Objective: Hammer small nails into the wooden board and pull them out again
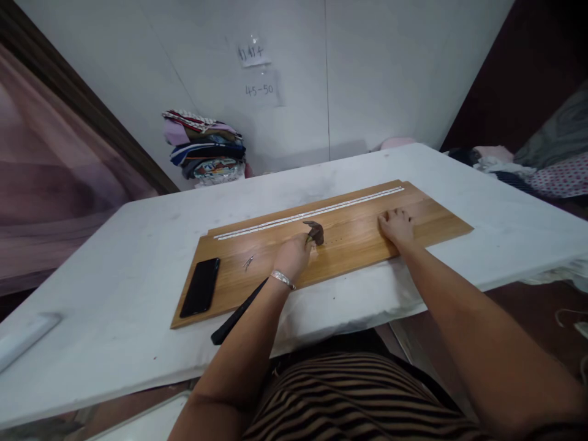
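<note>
My left hand (pixel 292 254), with a silver bracelet at the wrist, is closed around a claw hammer (pixel 316 233) close to its head. The head is at the surface of a wooden board (pixel 367 229), and the black handle sticks out behind, past the board's near edge. A line of small dark dots shows on the wood just right of the head. My right hand (pixel 397 226) rests on the board's right part, fingers apart and slightly bent, with nothing seen in it. A few loose nails (pixel 248 263) lie left of my left hand.
A black phone (pixel 200 288) lies on the board's left end. Two thin white strips (pixel 312 213) run along its far side. The board is on a white-covered table (pixel 138 257). Folded clothes (pixel 209 147) are stacked behind, against the wall; a white roll (pixel 27 337) lies at left.
</note>
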`<state>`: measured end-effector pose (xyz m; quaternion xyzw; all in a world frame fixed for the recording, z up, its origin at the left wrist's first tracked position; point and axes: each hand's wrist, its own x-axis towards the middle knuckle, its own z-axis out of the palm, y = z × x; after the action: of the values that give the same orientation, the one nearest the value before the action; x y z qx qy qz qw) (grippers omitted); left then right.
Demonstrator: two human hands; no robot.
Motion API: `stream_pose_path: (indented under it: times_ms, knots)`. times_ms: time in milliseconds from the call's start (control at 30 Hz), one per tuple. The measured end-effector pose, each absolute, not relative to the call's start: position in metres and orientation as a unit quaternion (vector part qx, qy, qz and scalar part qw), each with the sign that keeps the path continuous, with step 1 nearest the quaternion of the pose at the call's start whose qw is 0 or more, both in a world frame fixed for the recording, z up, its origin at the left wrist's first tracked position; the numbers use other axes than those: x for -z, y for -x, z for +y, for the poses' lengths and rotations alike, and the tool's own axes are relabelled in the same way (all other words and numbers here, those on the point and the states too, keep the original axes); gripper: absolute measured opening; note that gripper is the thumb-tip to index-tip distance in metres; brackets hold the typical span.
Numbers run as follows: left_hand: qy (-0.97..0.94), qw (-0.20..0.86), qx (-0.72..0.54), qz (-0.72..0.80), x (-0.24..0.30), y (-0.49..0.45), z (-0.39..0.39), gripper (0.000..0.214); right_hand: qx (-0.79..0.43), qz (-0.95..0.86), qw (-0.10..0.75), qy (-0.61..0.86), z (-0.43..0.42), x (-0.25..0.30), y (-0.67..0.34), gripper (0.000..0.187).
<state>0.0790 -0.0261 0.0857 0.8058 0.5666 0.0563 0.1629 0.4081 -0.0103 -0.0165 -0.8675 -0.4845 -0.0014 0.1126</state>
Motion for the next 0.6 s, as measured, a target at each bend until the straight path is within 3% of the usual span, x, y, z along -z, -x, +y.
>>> stream_pose_path:
  times_ms: [600]
  knots:
    - [-0.801, 0.143, -0.052, 0.58, -0.0931, -0.0795, -0.0296, 0.032, -0.006, -0.485, 0.108, 0.868, -0.0112, 0.0145, -0.4075, 0.056]
